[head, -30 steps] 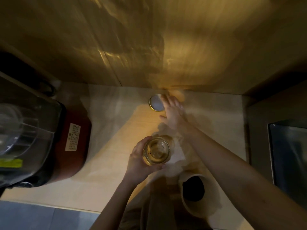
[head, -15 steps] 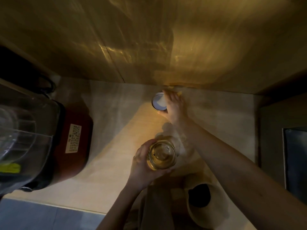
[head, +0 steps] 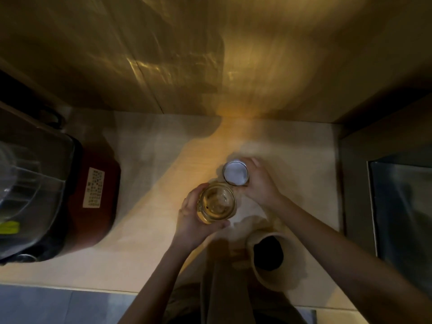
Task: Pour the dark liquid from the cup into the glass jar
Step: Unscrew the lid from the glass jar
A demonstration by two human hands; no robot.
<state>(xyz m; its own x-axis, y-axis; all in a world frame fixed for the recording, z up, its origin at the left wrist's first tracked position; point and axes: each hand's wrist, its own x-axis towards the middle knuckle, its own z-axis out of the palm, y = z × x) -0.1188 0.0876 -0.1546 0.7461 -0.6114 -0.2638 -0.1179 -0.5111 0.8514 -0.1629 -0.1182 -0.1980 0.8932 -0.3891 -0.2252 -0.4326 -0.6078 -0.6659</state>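
**Glass and ceramic: grip the walls**

On the pale wooden table (head: 145, 249), the tan ceramic cup (head: 268, 274) of dark liquid stands untouched — likely heavy; take its wall. Your left hand (head: 191, 220) wraps the slick, breakable clear glass jar (head: 217, 202); your right hand (head: 259, 183) pinches the round metal lid (head: 235, 173).

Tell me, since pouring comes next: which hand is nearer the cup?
Left. The left hand holds the glass jar beside the cup; the right hand grips the lid farther back.
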